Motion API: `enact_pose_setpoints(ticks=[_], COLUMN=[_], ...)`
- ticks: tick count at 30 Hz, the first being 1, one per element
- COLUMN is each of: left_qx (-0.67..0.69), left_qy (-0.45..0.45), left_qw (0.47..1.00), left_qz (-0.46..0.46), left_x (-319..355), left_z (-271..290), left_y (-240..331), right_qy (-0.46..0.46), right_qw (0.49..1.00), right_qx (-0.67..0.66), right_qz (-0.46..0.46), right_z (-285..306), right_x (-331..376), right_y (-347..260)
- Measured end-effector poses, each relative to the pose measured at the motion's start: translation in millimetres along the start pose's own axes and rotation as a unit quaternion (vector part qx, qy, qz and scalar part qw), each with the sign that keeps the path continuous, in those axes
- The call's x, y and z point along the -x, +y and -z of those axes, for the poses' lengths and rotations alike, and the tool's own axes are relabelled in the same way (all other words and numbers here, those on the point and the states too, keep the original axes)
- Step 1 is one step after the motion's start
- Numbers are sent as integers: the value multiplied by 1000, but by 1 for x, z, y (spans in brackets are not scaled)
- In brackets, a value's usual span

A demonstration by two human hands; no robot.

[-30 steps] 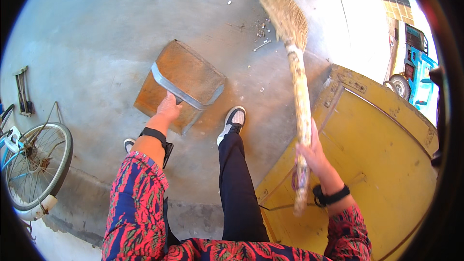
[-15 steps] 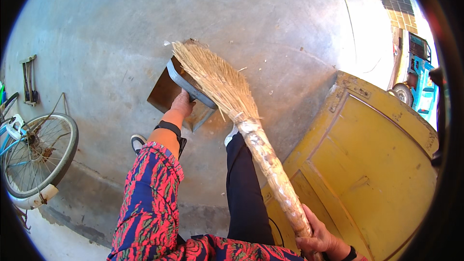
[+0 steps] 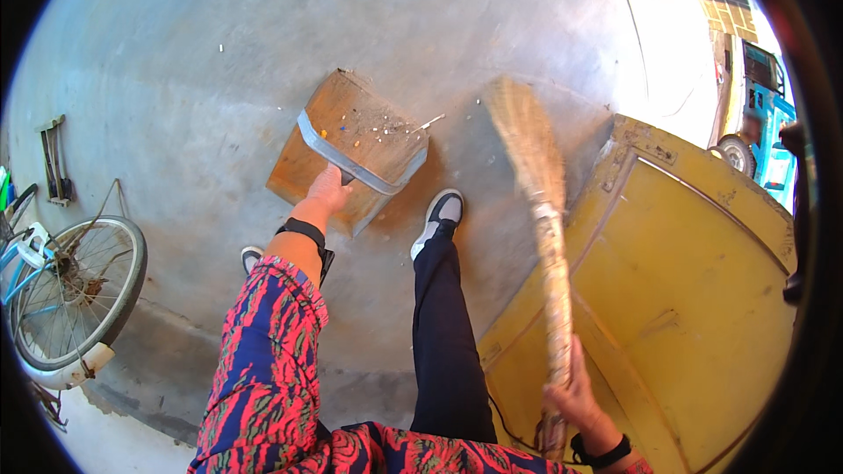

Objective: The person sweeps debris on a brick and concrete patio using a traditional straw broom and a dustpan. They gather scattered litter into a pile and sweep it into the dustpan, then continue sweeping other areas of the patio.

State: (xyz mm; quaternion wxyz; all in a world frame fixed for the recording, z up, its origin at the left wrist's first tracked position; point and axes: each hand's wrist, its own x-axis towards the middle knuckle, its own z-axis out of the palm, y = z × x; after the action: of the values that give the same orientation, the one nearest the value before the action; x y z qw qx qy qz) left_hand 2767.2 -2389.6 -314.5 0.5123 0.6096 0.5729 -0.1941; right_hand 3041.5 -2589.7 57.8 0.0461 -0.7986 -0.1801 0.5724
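Note:
My left hand (image 3: pixel 329 190) is closed around the handle of a brown dustpan (image 3: pixel 303 158) with a grey band across it. Dust and small white and orange bits of litter (image 3: pixel 369 120) lie in the pan, and a thin white stick (image 3: pixel 428 123) pokes out over its right edge. My right hand (image 3: pixel 572 395) grips the wrapped handle of a straw broom (image 3: pixel 529 136). The broom's bristles are to the right of the dustpan, apart from it and slightly blurred. Whether they touch the floor I cannot tell.
A yellow wooden cabinet (image 3: pixel 676 272) stands close on the right, beside the broom handle. To the left are a bicycle wheel (image 3: pixel 79 290) and a small folding stool (image 3: pixel 54 161). My shoe (image 3: pixel 443 211) is just below the dustpan. A blue vehicle (image 3: pixel 773 136) is at the far right.
The broom has swung right, off the dustpan, uncovering the litter in it. My right hand has moved up a little with the handle. My left hand and the dustpan stay nearly in place.

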Motion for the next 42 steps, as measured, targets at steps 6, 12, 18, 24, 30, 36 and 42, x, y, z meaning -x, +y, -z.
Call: enact_pose_setpoints(ticks=[6, 12, 18, 24, 30, 36, 42], left_qx=[21, 29, 0, 18, 34, 22, -37], left_qy=[36, 32, 30, 10, 7, 22, 8], left_qw=[999, 999, 1000, 999, 998, 999, 999], left_qz=[-9, -32, 0, 25, 48, 11, -14], left_x=[7, 4, 15, 26, 31, 28, 26], left_z=[-8, -10, -19, -26, -25, -31, -24], left_y=[1, -6, -11, -12, -9, -1, -18], right_qy=[-150, -92, 24, 83, 73, -67, -33], right_qw=[953, 986, 985, 980, 975, 917, 966], right_qx=[199, 136, 158, 152, 172, 390, 253], right_qz=[-173, -10, 71, 100, -121, -50, 45], right_z=[-24, 4, 17, 33, 13, -7, 4], right_x=[47, 54, 11, -18, 17, 52, 61], right_y=[-12, -10, -19, 6, 23, 33, 56])
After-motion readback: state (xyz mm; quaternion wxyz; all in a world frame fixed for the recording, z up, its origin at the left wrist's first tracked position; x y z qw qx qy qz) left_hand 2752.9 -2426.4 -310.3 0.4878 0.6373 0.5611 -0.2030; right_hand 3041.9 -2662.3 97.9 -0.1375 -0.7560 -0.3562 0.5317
